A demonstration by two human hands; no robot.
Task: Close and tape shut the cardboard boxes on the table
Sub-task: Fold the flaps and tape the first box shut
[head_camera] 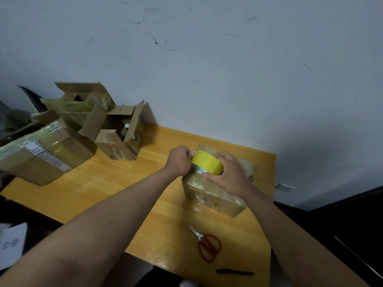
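1. Box (215,191) in hand: closed, shiny with tape, sitting on the right half of the worktop (116,183), near the wall side.
2. Tape roll (207,162), yellow, sits on top of the box at its far left edge.
3. My right hand (230,175) is curled over the roll from the right, thumb on the near side, holding it steady.
4. My left hand (180,160) is closed tight at the roll's left side, fingertips pinched at the rim. Looks like I'm working the loose tape end; can't see the end itself.
5. To do this well, I'd say: keep the roll pinned with the right, pull a straight length, lay it along the flap seam, press down before cutting. Pull skewed and it wrinkles.
6. Scissors (209,245), red handles, lie on the worktop near me, apart from the box, within reach for the cut.
7. Black pen (235,272) at the near worktop edge.
8. Still to do: open box (120,135) far left, flaps up, and another open one (83,100) behind it. Bigger taped box (41,154) at the left edge.
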